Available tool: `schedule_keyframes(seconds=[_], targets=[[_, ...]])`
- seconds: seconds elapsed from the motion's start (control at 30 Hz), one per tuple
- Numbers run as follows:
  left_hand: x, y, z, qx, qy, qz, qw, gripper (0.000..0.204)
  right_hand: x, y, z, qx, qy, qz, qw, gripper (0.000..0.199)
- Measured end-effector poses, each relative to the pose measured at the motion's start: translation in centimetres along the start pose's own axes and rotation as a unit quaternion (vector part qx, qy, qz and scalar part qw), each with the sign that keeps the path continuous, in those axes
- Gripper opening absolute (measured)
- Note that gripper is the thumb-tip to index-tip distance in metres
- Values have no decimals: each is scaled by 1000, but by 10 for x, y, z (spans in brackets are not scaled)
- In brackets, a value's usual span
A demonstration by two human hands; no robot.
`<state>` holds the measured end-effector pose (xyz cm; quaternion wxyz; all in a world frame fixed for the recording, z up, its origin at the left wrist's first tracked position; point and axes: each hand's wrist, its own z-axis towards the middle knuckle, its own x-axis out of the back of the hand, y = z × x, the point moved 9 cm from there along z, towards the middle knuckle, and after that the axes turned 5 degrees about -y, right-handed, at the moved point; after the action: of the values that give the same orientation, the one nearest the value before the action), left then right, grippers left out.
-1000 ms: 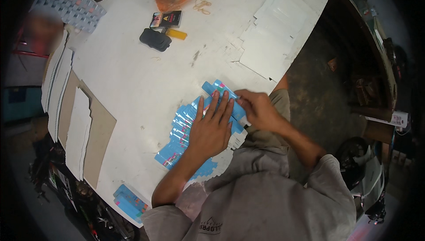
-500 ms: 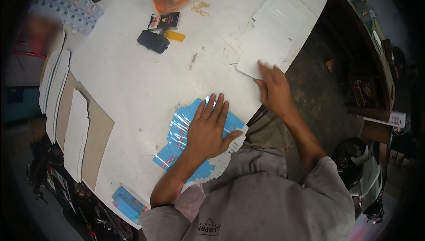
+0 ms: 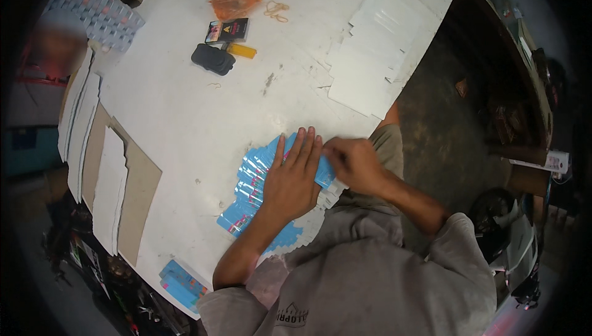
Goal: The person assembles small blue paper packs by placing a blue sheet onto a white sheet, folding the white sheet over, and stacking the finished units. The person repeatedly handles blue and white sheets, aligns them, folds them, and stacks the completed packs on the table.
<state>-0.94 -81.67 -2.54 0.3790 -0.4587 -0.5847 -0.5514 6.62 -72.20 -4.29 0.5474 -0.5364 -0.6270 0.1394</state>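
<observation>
Flat blue-and-white printed cartons (image 3: 250, 179) lie overlapped in a fan near the table's front edge. My left hand (image 3: 292, 179) rests flat over the fan, fingers stretched forward. At the fan's right end my right hand (image 3: 354, 162) is closed, its fingers curled on the edge of a flat blue carton (image 3: 324, 173); the fingertips are partly hidden and slightly blurred. Farther right, flat white cartons (image 3: 361, 83) lie overlapped in a row along the table's right edge.
Near the back are an orange packet (image 3: 235, 0), a rubber band (image 3: 276, 10), a dark small box (image 3: 228, 30), a yellow lighter (image 3: 242, 50) and a black object (image 3: 213, 59). White sheets (image 3: 110, 194) lie on brown board at left. More blue cartons (image 3: 182, 282) sit at the front-left corner.
My right hand has moved from the white cartons back to the right end of the blue fan and closed there. Another white piece shows at the near end of the white row. My left hand stays nearly still.
</observation>
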Motion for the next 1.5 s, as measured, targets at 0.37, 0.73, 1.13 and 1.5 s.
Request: schedule_keyframes(seconds=[0.37, 0.73, 1.13, 1.5], targets=[[-1, -8, 4, 14, 38, -114, 993, 56, 45, -17, -2, 174, 266, -245, 916, 40], [7, -1, 1, 9, 37, -59, 998, 82, 29, -19, -16, 141, 243, -10, 960, 23], [7, 1, 2, 15, 31, -30, 999, 81, 6, 2, -5, 78, 124, 219, 965, 26], [2, -8, 5, 33, 27, -67, 997, 75, 25, -12, -10, 149, 215, -230, 937, 81]])
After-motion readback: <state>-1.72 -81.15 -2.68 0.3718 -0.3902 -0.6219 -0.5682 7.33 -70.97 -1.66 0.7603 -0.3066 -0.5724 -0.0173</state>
